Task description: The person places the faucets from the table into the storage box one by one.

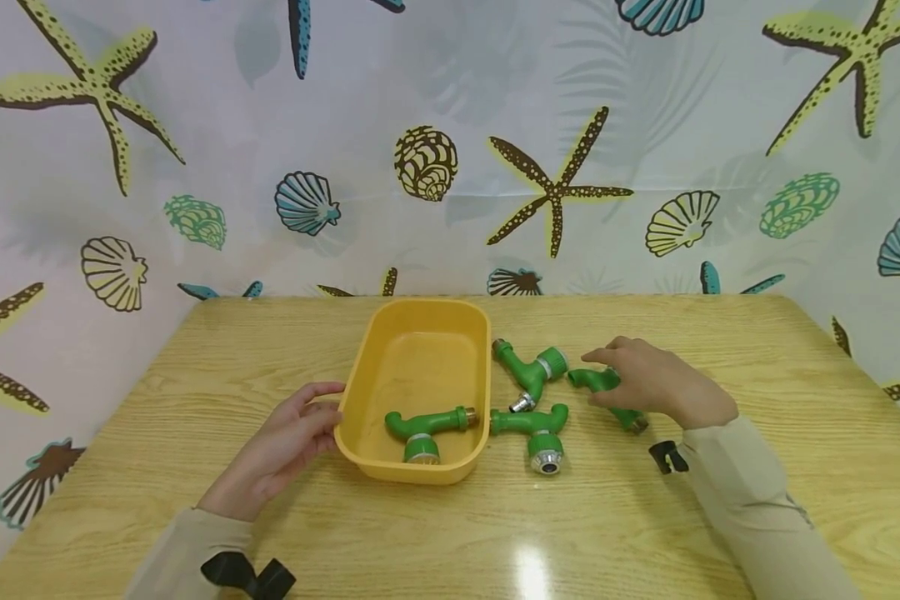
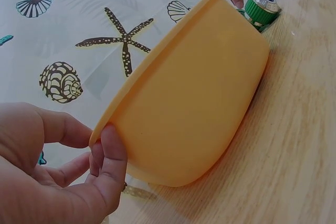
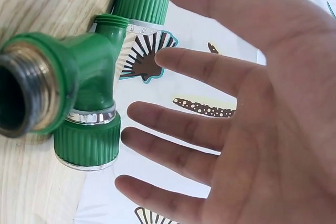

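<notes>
My left hand (image 1: 288, 446) pinches the left rim of a yellow plastic basin (image 1: 375, 468); in the left wrist view the thumb and fingers meet at that rim (image 2: 152, 59). One green plastic tap (image 1: 422, 427) lies inside, near the basin's front end. My right hand (image 1: 656, 382) hovers over another green tap (image 1: 595, 381) on the table, partly hiding it. Its fingers are spread and hold nothing; the right wrist view shows them beside a green tap (image 3: 94, 77) with a threaded brass end.
Two more green taps lie right of the basin, one farther back (image 1: 532, 372) and one nearer (image 1: 543, 422) touching or almost touching its wall. A wooden table (image 1: 435, 542) carries everything. Behind it hangs a cloth (image 1: 390, 92) printed with starfish and shells.
</notes>
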{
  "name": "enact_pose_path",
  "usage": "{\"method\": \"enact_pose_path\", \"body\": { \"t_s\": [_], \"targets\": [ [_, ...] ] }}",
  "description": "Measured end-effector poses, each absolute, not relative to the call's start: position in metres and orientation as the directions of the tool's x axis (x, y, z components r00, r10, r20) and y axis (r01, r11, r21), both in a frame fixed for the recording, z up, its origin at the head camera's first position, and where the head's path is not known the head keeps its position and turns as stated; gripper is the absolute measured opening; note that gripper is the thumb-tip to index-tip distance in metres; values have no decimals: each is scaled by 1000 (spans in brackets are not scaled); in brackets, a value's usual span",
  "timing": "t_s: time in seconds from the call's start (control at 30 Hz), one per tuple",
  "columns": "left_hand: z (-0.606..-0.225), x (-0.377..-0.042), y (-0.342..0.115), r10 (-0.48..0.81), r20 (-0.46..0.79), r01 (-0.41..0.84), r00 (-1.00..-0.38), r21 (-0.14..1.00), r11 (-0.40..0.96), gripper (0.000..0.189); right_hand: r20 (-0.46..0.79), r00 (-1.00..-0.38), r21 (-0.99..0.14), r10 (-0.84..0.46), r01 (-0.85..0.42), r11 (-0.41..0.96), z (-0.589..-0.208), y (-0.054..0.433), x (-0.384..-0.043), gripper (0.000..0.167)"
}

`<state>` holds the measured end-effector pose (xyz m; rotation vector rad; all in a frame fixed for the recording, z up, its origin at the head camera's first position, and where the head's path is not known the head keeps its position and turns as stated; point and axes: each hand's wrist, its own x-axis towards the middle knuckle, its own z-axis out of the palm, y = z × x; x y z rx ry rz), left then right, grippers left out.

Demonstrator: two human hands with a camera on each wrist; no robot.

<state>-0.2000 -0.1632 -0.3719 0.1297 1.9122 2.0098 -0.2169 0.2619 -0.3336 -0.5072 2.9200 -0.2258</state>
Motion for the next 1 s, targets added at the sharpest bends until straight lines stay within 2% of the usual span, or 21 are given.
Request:
{"method": "enact_pose_path", "body": {
  "t_s": [0.57,1.0],
  "targets": [
    [-371,-200,-167,304,-195,-206,-933,979,-6,45,-153,-950,-85,-272,-262,961,-334,250,-209,60],
    [-370,-200,-163,308,-197,-207,-931,978,-2,45,-48,-940,-55,-338,-336,940,-345,264,-210,37]
  ]
}}
